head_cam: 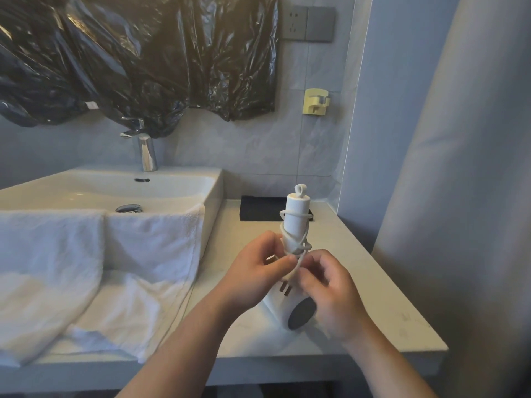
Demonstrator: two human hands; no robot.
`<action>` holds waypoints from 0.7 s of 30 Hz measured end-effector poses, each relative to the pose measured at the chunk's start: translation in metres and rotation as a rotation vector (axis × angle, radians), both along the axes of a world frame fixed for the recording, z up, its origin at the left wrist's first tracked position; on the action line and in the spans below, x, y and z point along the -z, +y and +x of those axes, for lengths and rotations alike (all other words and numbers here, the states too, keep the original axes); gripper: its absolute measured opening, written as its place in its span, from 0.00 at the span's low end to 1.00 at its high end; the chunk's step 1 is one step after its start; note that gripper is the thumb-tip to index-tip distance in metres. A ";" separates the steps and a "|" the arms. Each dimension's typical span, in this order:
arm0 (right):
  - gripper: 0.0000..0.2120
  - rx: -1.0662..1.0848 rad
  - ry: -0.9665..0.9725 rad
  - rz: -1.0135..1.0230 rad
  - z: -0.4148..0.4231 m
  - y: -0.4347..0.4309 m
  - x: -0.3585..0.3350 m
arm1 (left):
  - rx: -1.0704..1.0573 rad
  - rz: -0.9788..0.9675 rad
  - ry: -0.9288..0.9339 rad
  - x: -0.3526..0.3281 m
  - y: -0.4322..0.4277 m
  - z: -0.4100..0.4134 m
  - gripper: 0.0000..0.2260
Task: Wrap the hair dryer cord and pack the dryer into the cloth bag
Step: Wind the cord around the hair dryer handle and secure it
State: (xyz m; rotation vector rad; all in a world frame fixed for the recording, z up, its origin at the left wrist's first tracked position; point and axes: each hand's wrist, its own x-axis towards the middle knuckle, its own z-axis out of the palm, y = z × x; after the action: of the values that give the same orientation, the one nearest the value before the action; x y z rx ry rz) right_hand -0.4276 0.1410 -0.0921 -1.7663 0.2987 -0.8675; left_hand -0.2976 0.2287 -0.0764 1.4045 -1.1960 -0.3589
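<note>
2 grips, lower centre: left hand round white plastic hair dryer, right hand pinching thin white cord. Wrap seemingly near done; next, tuck end.

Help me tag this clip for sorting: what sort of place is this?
Most likely a bathroom, perhaps a hotel's: a white basin with a chrome tap, white towels draped over its front edge, and tiled walls with a socket above the counter.
</note>
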 end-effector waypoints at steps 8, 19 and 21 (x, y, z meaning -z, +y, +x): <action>0.11 -0.141 -0.011 0.195 0.001 -0.027 -0.009 | -0.064 0.031 -0.130 0.004 0.001 0.001 0.08; 0.32 -0.110 0.207 -0.195 0.015 -0.047 -0.045 | -0.205 0.012 -0.364 0.004 0.000 -0.006 0.07; 0.29 -0.106 0.183 -0.201 0.021 -0.047 -0.048 | -0.224 -0.030 -0.429 0.009 -0.001 -0.009 0.08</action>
State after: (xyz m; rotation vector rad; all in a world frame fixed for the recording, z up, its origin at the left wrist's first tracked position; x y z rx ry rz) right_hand -0.4063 0.0938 -0.0442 -2.0348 0.2408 -0.6795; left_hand -0.3071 0.2276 -0.0854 1.6199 -1.3584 0.1251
